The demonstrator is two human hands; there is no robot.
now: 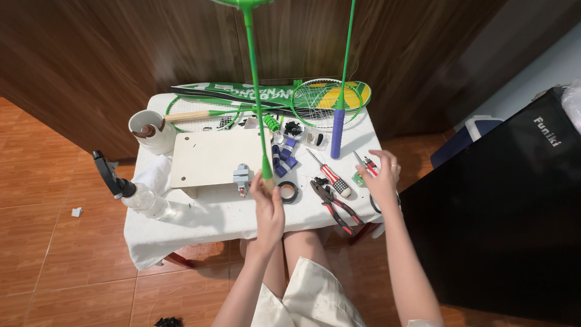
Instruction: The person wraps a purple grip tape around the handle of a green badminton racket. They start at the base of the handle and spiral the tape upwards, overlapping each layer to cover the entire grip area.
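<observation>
My left hand (268,209) grips the bare wooden handle end of a green badminton racket (255,91), held upright so its shaft rises past the top of the view. My right hand (381,178) hovers over the right side of the table with fingers spread, close to a small red tool (368,165) and a little green piece (359,179). A red-and-white screwdriver (330,174), red-handled pliers (334,206) and a black tape roll (288,192) lie between my hands.
A small table with a white cloth (181,224) carries a wooden board (212,158), a small clamp (241,179), purple grip rolls (284,156), more green rackets (302,100), a white cup (151,130) and a spray bottle (130,189). A black appliance (508,212) stands to the right.
</observation>
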